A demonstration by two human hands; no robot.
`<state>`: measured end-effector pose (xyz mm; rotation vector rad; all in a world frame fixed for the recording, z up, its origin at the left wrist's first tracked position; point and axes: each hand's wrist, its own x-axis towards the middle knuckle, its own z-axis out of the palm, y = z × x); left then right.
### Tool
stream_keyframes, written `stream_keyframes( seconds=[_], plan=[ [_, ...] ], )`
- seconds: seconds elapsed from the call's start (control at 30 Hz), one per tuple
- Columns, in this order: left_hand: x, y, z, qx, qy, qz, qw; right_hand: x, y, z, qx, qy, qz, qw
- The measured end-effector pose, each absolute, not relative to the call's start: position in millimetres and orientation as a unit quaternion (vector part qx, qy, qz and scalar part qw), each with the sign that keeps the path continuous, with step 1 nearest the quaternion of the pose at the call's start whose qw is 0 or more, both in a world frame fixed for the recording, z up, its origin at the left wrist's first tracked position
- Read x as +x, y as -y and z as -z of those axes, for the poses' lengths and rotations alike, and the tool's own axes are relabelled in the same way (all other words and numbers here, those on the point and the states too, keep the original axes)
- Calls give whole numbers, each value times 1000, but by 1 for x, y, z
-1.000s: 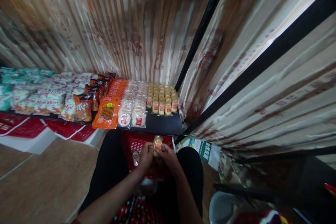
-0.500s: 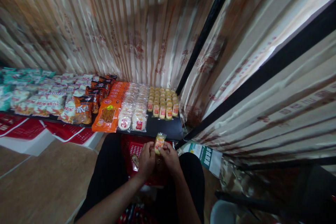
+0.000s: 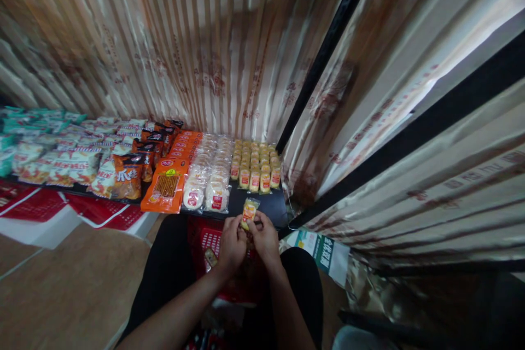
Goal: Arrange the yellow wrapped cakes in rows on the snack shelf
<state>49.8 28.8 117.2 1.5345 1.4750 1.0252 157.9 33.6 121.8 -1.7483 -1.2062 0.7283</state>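
both hands (image 3: 248, 238) pinch the snack packet (image 3: 249, 211) between their fingertips.

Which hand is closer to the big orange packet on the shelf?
Left. Both hands pinch a small snack; the left hand sits right of the orange packet, the right hand farther right.

One view only: the camera sits on the person's head and looks forward and steeply down. Nearest to it, low in the middle, are the left hand (image 3: 232, 243), the right hand (image 3: 266, 238) and the small packet (image 3: 249, 210) between them. The counter (image 3: 268, 205) lies beyond, running far left; a striped curtain (image 3: 213, 49) closes the far and right sides.
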Motion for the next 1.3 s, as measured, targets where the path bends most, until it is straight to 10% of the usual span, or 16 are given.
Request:
stream_keyframes(
  seconds=[1.3],
  plan=[
    [63,-75,-123,575,-610,-373,397,138,-100,-107,-691,512,-254,442]
  ],
)
